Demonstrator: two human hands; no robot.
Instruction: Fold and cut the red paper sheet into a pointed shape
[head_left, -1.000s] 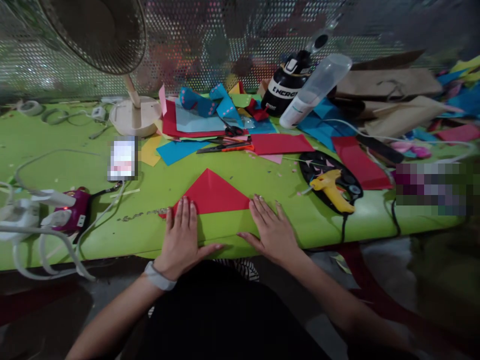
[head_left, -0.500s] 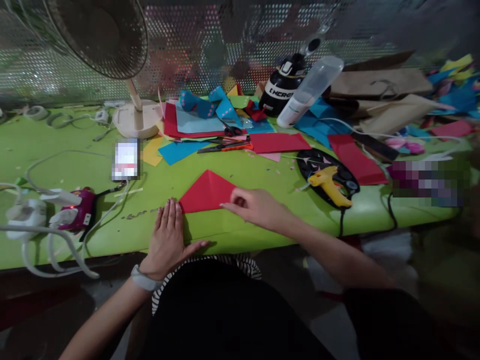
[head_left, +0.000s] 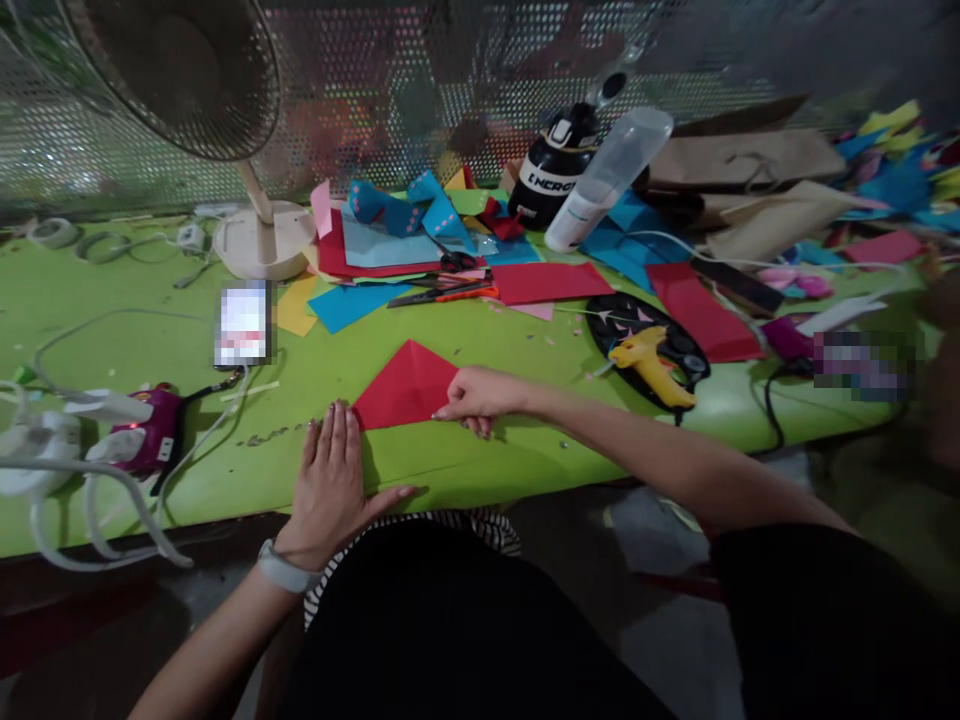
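Observation:
A red sheet of paper [head_left: 405, 388], folded into a triangle with its point away from me, lies on the green tabletop. A faint crease runs down from its tip. My left hand [head_left: 328, 480] lies flat and open on the table, fingertips at the paper's left corner and thumb stretched to the right. At the right corner, my right hand [head_left: 484, 395] is closed with curled fingers, thumb and forefinger on the paper's lower edge. That corner is hidden under the hand.
Left are a phone [head_left: 244, 322], a purple power adapter [head_left: 150, 430] with white cables and a fan [head_left: 262, 240]. Behind lie scissors [head_left: 442, 293] and coloured paper [head_left: 551, 283]. To the right, a yellow glue gun [head_left: 651, 365] rests on a black palette [head_left: 604, 318]; bottles [head_left: 551, 180] stand behind.
My right hand has turned and its fingers have curled further under at the paper's right corner, with the forearm swung outward. The left hand stays flat. The whole view has shifted slightly.

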